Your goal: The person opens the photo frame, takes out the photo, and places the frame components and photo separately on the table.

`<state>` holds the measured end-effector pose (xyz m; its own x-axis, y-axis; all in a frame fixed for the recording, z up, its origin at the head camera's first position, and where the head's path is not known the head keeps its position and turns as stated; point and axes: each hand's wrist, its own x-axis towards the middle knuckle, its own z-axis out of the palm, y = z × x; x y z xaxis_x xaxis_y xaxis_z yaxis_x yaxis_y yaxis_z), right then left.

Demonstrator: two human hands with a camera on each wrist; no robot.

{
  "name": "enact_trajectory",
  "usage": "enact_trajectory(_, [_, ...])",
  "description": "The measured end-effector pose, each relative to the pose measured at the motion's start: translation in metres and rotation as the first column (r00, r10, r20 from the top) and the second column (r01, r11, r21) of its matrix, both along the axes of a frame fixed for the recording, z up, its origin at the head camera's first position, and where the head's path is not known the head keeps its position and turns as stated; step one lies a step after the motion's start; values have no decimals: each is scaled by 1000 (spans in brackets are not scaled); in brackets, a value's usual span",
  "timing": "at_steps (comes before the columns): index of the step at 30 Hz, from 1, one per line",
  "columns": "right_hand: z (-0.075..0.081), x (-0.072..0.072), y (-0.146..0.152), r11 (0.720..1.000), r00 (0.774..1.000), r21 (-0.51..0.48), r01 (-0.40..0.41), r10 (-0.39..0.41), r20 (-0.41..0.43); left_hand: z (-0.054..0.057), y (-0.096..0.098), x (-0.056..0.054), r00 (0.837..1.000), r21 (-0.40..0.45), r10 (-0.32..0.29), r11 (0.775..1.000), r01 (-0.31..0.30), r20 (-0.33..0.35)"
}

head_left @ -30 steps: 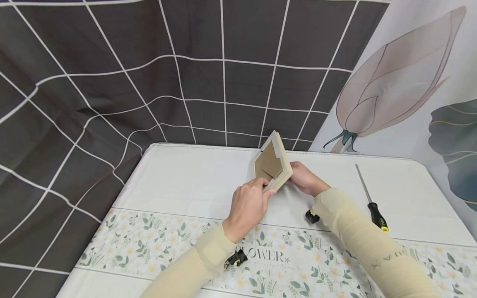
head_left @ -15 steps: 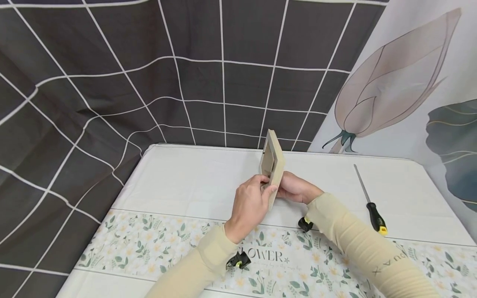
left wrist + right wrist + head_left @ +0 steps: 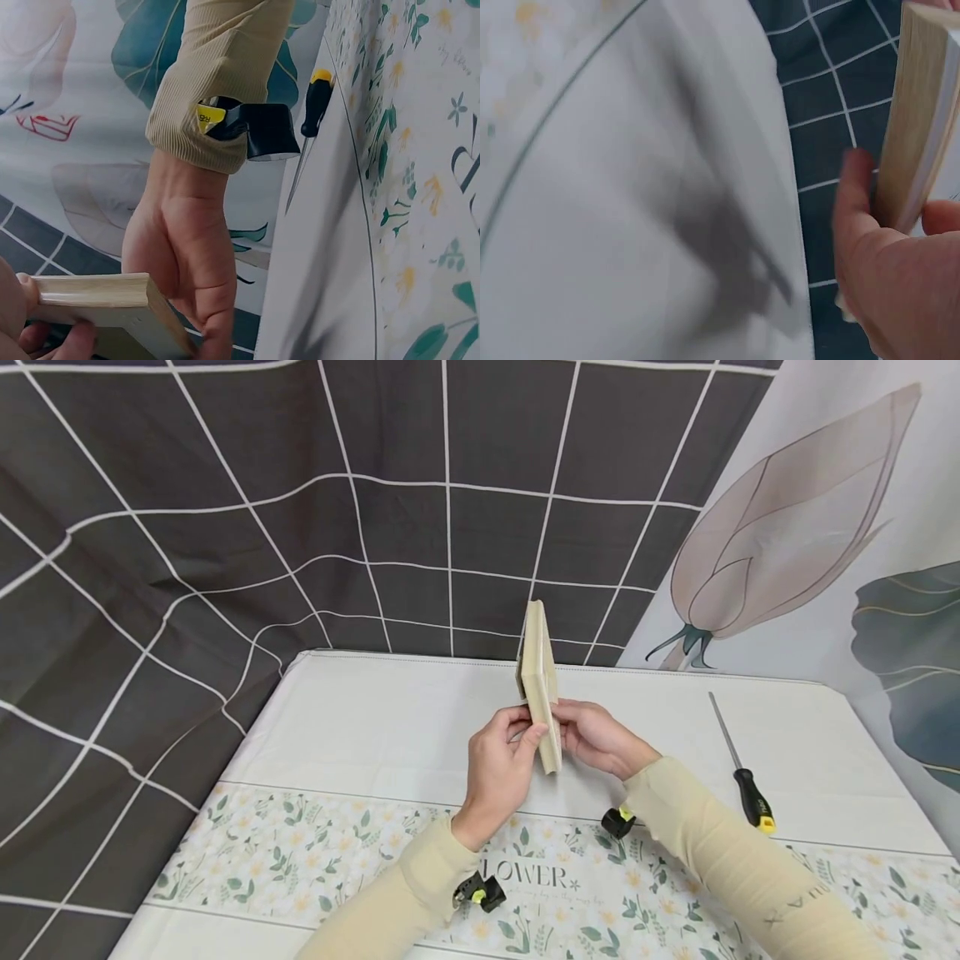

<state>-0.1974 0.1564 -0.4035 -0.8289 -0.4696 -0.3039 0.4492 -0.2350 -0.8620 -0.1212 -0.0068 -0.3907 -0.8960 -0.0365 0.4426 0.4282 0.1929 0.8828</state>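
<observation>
A pale wooden picture frame [image 3: 536, 668] stands nearly upright above the white part of the table, edge-on in the head view. My left hand [image 3: 498, 768] grips its lower near edge, thumb on the edge and fingers behind on the backing side. On the opposite side, my right hand [image 3: 603, 739] holds the frame between thumb and fingers. The left wrist view has the light wood edge [image 3: 94, 290] close by, with part of the back underneath. In the right wrist view the thick wooden side [image 3: 915, 112] rises out of my right hand [image 3: 907, 277]; its front face is mostly cut off.
A screwdriver [image 3: 752, 797] with a black and yellow handle lies to the right of my right arm. The table's floral cloth [image 3: 285, 852] runs beneath both forearms. Behind the table hangs a dark grid-patterned curtain [image 3: 390, 535], beside a flower-printed one [image 3: 787, 518].
The picture frame has turned from showing its brown back to edge-on, its front side now swinging toward the right. My right hand has shifted its hold along the side; both hands stay on it.
</observation>
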Motion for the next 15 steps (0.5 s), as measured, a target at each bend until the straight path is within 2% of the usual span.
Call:
enact_trajectory(4, [0, 2, 3, 993, 997, -104, 59, -52, 65, -3, 3, 2, 1000, 69, -28, 997, 27, 2])
enact_trajectory(10, [-5, 4, 10, 966, 989, -236, 109, -82, 123, -7, 8, 7, 998, 111, -60, 992, 60, -6])
enact_trajectory(15, [-7, 5, 16, 929, 974, -326, 173, -113, 196, -7, 9, 11, 994, 163, -94, 983, 85, 52])
